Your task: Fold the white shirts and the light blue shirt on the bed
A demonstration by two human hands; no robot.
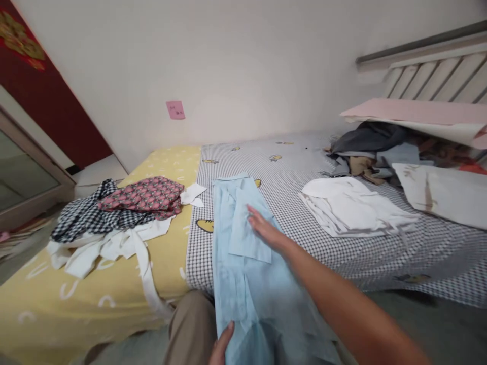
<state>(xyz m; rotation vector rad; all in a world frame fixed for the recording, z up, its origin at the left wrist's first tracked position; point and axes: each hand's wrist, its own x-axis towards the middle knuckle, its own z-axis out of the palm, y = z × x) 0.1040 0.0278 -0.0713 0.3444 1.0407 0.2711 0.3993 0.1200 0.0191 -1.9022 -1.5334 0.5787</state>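
Note:
A light blue garment (228,263) lies lengthwise over the bed's front edge, its collar-like end toward the wall and its lower part hanging near my knee. One folded flap with a straight edge rests on top of it. My right hand (264,228) lies flat on that flap, fingers stretched out and pointing up and left. At the bottom of the picture, my left hand (222,344) touches the garment's left edge; its thumb shows on the cloth, while the other fingers are hidden.
Patterned and white clothes (140,197) lie in a heap on the yellow sheet (167,253) at left. On the checked sheet (304,162), folded white clothing (353,205) sits at right, beside dark clothes (373,137) under a pink board (414,110).

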